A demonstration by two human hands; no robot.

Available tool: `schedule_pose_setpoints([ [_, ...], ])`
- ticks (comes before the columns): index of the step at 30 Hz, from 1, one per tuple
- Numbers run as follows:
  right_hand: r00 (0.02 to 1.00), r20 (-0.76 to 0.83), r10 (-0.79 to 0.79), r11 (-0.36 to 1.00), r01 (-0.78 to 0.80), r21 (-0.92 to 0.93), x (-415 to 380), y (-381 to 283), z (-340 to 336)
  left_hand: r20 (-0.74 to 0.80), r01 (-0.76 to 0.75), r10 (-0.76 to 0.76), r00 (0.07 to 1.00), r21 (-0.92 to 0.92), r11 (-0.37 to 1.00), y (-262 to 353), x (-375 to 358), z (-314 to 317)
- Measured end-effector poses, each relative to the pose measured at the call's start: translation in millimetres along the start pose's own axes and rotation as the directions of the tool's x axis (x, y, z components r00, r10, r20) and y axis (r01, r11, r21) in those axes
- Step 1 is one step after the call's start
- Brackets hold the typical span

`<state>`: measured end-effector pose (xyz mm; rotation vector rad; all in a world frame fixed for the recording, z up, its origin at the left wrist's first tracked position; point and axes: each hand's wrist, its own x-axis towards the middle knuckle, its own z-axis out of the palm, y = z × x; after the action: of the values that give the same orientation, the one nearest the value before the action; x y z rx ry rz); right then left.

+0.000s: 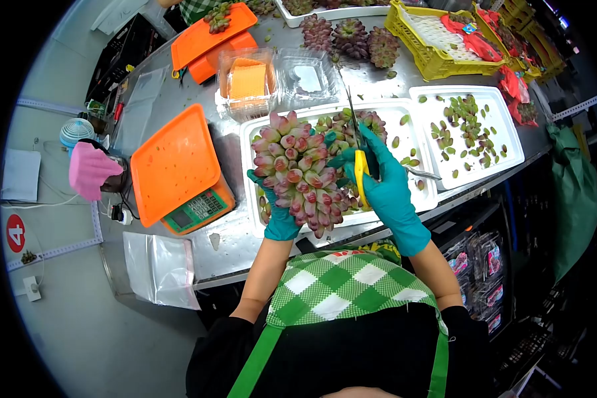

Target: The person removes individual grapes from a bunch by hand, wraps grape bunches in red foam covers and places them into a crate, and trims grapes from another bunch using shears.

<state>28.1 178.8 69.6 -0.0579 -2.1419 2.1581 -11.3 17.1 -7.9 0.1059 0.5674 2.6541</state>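
Observation:
My left hand (280,213), in a teal glove, grips a large cluster of pink-tipped succulent rosettes (297,169) from below and holds it up over a white tray (247,149). In my gloved right hand (393,199) is a pair of scissors (361,176) with yellow and black handles. Their blades point up and away, beside the succulent. More succulent rosettes lie in the tray behind the held one, partly hidden by my hands. Loose leaves are scattered at the tray's right side. Metal tweezers (423,174) seem to rest across the tray's right rim.
A second white tray (517,158) with many loose leaves stands at right. An orange-topped digital scale (176,166) sits at left, near a plastic bag (159,265). Behind are a clear clamshell box (305,76), succulents (350,38), another orange scale (212,36) and a yellow crate (438,66).

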Motion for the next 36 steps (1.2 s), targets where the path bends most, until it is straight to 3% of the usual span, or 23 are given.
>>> schedule_pose_setpoints([
  [4, 0.998, 0.047, -0.044, 0.997, 0.046, -0.054, -14, -1, 3, -0.031, -0.016, 0.017, 0.999, 0.023, 1.000, 4, 0, 8],
  [7, 0.994, 0.107, 0.012, 0.997, -0.004, -0.080, -20, -4, 9, -0.029, 0.012, -0.012, 1.000, -0.005, 1.000, 2, -3, 2],
  [8, 0.989, 0.088, -0.122, 0.991, 0.125, -0.038, -19, -3, 14, -0.001, 0.031, -0.031, 1.000, -0.052, 0.998, 0, -3, -5],
  [18, 0.992, 0.118, -0.054, 0.993, 0.065, -0.094, -23, 0, 6, -0.057, 0.025, -0.025, 0.998, 0.002, 1.000, -3, 0, -38],
  [20, 0.992, 0.094, -0.081, 0.985, 0.095, -0.146, -24, -7, 10, -0.073, 0.021, -0.019, 0.997, 0.020, 1.000, -5, 2, -46],
  [23, 0.947, 0.199, -0.251, 0.953, 0.278, -0.123, -22, -10, 11, -0.103, 0.001, 0.008, 0.995, 0.087, 0.996, -13, 9, -69],
  [24, 0.912, 0.242, -0.330, 0.907, 0.378, -0.187, -19, -15, 13, -0.114, -0.003, 0.016, 0.993, 0.112, 0.994, -18, 11, -83],
  [27, 0.889, 0.304, -0.341, 0.732, 0.455, -0.508, -16, -16, 15, -0.097, 0.001, 0.005, 0.995, 0.057, 0.998, -17, 13, -68],
  [31, 0.864, 0.264, -0.428, 0.682, 0.501, -0.533, -11, -6, 19, -0.009, 0.006, -0.007, 1.000, -0.166, 0.986, -7, 5, -10],
  [33, 0.932, 0.206, -0.297, 0.784, 0.361, -0.506, -11, -8, 19, -0.163, 0.036, -0.019, 0.986, 0.099, 0.994, -30, 18, -91],
  [35, 0.980, 0.147, -0.135, 0.889, 0.186, -0.418, -10, -10, 19, -0.040, 0.028, -0.044, 0.998, -0.333, 0.942, -23, 12, -83],
  [36, 0.992, 0.122, -0.040, 0.937, 0.080, -0.341, -8, -12, 18, -0.037, 0.029, -0.042, 0.998, -0.286, 0.958, -22, 12, -79],
])
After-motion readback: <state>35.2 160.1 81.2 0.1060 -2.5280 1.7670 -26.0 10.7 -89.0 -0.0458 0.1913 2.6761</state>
